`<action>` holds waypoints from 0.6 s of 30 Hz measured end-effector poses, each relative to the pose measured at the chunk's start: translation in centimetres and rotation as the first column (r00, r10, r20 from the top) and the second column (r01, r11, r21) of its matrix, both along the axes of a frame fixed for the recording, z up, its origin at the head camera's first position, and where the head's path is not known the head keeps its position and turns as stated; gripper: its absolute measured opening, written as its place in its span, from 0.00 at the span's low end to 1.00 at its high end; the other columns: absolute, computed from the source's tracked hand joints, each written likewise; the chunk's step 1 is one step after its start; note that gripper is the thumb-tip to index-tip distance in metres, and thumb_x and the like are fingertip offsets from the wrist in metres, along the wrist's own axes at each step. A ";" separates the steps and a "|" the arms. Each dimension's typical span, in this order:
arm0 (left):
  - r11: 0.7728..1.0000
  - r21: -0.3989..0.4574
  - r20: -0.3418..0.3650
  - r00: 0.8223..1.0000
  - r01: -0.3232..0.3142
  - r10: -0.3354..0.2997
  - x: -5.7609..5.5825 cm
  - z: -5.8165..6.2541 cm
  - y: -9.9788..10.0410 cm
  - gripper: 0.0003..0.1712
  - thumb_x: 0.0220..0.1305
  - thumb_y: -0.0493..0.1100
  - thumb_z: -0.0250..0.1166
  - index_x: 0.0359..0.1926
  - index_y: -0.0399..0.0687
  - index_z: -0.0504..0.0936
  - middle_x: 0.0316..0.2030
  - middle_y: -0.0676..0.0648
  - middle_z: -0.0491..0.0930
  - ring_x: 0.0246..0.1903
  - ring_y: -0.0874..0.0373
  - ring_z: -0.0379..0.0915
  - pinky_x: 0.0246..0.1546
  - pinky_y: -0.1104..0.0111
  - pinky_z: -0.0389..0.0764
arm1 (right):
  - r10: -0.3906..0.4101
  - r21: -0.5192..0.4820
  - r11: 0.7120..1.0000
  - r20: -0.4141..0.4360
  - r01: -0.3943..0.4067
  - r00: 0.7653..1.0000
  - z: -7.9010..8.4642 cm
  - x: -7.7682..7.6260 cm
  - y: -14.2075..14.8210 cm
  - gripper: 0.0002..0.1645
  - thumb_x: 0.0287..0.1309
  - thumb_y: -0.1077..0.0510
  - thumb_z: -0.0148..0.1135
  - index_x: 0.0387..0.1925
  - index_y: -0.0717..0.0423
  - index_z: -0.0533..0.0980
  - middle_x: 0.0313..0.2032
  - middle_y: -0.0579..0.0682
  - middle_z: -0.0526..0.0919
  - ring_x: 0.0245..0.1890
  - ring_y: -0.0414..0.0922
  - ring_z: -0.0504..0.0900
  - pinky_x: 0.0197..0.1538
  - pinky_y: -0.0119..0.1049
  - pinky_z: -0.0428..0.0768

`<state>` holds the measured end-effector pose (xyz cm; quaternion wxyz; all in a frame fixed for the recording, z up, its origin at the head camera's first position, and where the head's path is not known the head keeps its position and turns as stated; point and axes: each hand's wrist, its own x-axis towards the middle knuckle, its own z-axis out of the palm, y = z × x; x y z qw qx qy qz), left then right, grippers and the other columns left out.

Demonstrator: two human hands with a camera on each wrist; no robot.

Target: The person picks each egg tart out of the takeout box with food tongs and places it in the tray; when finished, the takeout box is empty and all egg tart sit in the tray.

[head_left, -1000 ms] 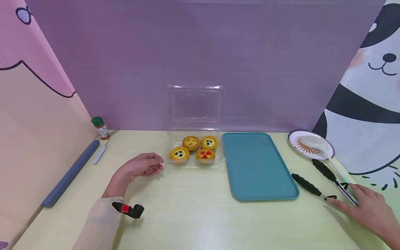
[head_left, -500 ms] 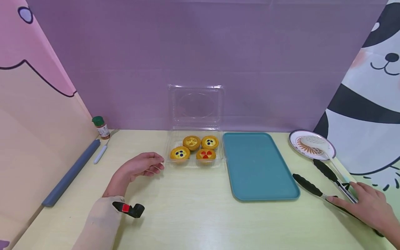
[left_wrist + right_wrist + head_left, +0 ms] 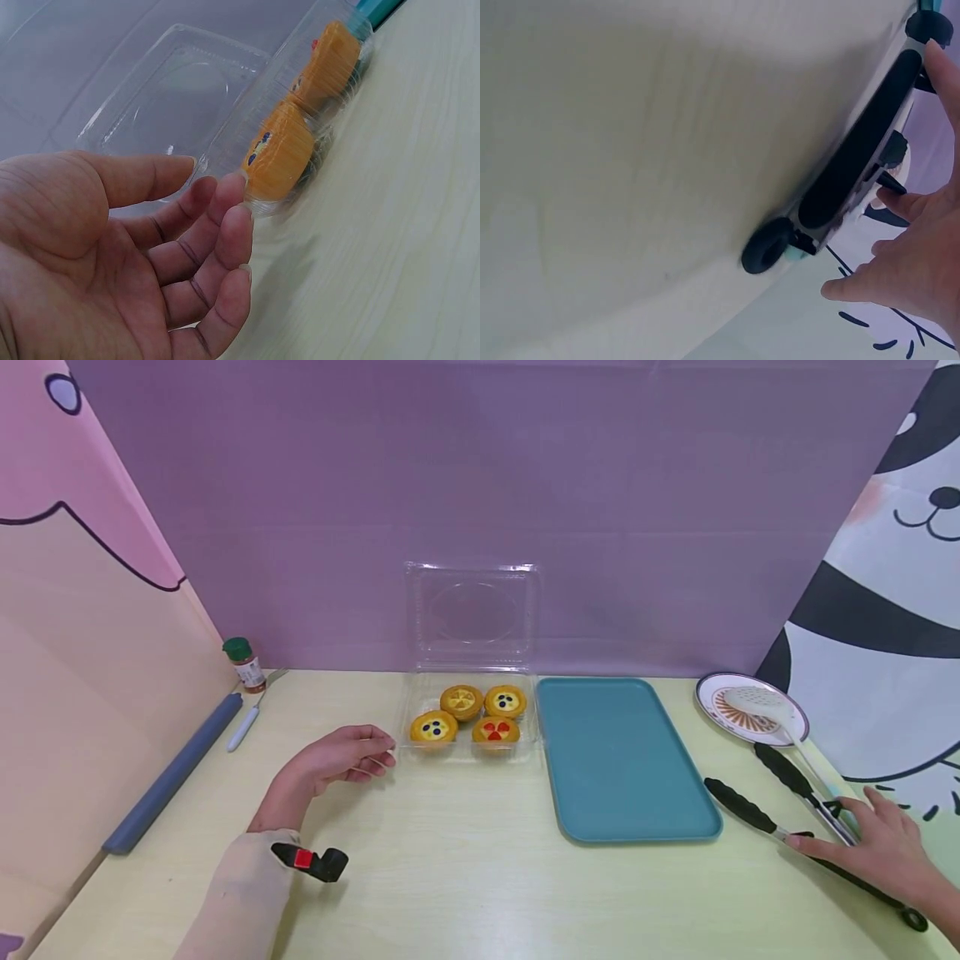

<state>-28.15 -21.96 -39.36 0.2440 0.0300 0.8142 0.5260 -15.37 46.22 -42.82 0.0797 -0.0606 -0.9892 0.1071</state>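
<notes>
Near the front left corner of a clear plastic clamshell box (image 3: 528, 752), my left hand (image 3: 337, 756) hovers with loosely bent fingers and nothing in them. Several egg tarts (image 3: 432, 727) with fruit-like toppings sit in the box, whose lid stands up behind. My right hand (image 3: 873, 847) is spread over a pair of black-handled tongs (image 3: 738, 804) lying splayed toward the tray. In the right wrist view the thumb tip is right at the tongs' dark handle (image 3: 862, 142), while the other fingers stand apart from it.
A blue-green tray (image 3: 630, 760) lies right of the box. On a patterned plate (image 3: 712, 693) at the back right rests a white slotted turner (image 3: 757, 702). At left are a green-capped jar (image 3: 243, 664), a light-handled fork (image 3: 242, 731) and a blue roll (image 3: 172, 777).
My right hand's fingers have spread and lifted off the tongs, whose ring end now shows below the wrist. The left hand stays in place.
</notes>
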 end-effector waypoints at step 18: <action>1.000 0.002 0.006 1.000 -0.003 0.003 -0.1 -0.1 -0.1 0.24 0.76 0.50 0.54 0.59 0.35 0.71 0.44 0.46 0.82 0.41 0.56 0.79 0.44 0.66 0.79 | 0.006 -0.102 0.995 -0.037 -0.009 0.999 0.0 0.3 -0.7 0.57 0.49 0.36 0.73 0.55 0.85 0.63 0.54 0.83 0.63 0.58 0.76 0.56 0.58 0.71 0.51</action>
